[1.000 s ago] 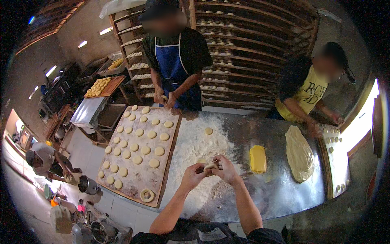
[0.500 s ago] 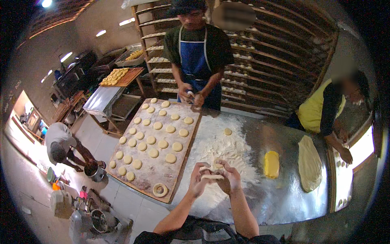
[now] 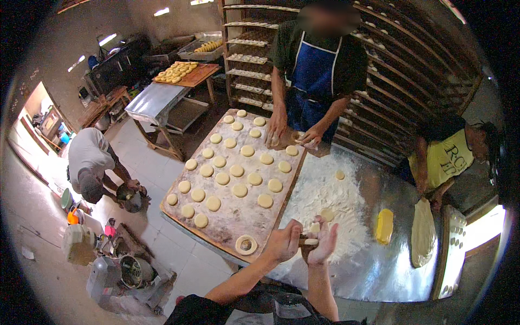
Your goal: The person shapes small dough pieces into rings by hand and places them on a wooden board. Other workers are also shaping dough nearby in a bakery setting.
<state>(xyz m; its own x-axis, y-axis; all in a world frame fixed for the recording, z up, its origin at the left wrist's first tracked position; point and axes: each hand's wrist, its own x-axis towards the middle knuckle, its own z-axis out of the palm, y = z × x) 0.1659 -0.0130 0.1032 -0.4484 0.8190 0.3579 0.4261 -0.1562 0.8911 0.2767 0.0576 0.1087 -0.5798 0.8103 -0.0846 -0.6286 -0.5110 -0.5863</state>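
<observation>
In the head view, I hold a dough piece [image 3: 310,242] between my hands, just right of the near end of the wooden board [image 3: 233,227]. The fingers of my left hand [image 3: 285,241] are curled in on it from the board's side. My right hand [image 3: 323,246] is on the side away from the board, its fingers extended and parted, the dough resting against them. My fingers cover much of the piece and it looks a little blurred, so I can't fairly tell its full shape.

Beneath and beyond my hands, flour [image 3: 309,187] coats the metal tabletop [image 3: 360,281] along the board's right edge. One dough disc [image 3: 327,214] lies there just past my right fingers, and a second disc [image 3: 339,175] sits farther from me, also right of the board. On the board are rows of flat dough rounds [image 3: 236,170], with a dough ring [image 3: 246,236] by itself at its near corner. Well to the board's right are a yellow block [image 3: 384,226] and, beyond it, a stretched dough sheet [image 3: 423,235]. A co-worker in a blue apron [image 3: 317,65] stands at the board's far end, both hands low beside it.
</observation>
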